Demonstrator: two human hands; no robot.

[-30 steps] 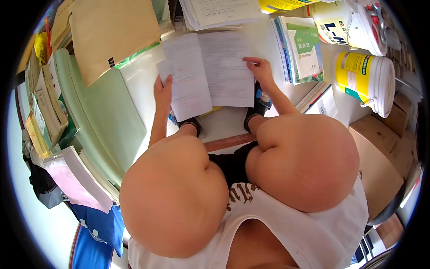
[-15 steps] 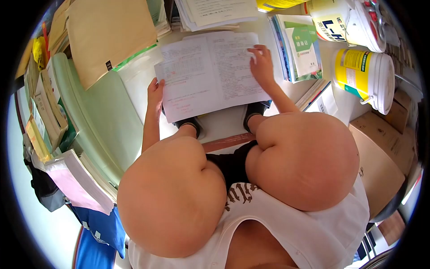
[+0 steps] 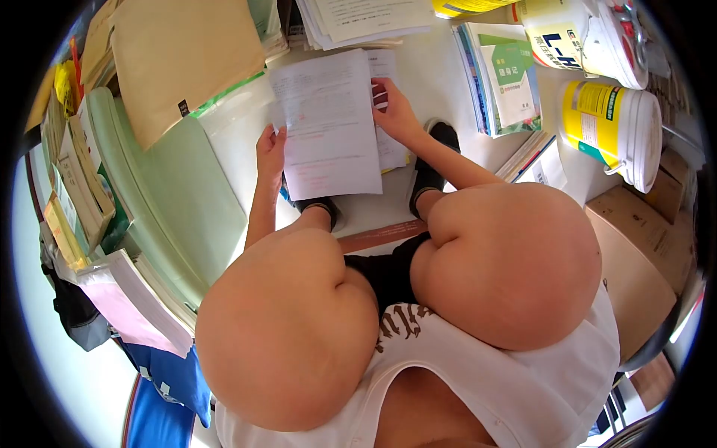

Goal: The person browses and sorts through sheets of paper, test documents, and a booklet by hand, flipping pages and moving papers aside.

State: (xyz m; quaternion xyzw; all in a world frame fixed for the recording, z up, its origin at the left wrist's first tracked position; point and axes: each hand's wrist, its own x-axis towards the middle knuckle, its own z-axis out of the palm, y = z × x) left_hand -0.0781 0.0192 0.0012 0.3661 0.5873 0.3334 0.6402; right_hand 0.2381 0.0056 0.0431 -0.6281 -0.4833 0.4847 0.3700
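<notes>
A folded printed sheet (image 3: 328, 127) with red handwriting is held upright-facing in front of my knees. My left hand (image 3: 270, 157) is closed on its left edge, with the thumb toward me and the other fingers partly hidden. Along the right edge, my right hand (image 3: 396, 110) has its fingers curled against the fold, closed on the paper. Another printed paper (image 3: 390, 149) shows behind the sheet, below my right hand.
A paper stack (image 3: 366, 21) lies at the back. Books (image 3: 508, 82) and a yellow-white bucket (image 3: 609, 127) stand to the right. At left are a brown envelope (image 3: 183, 60) and a pale green surface (image 3: 172, 179). My shoes (image 3: 432, 172) rest on the floor beneath.
The wide two-page spread has been folded to a single page width. My right hand has moved left with its right half; my left hand has shifted slightly right.
</notes>
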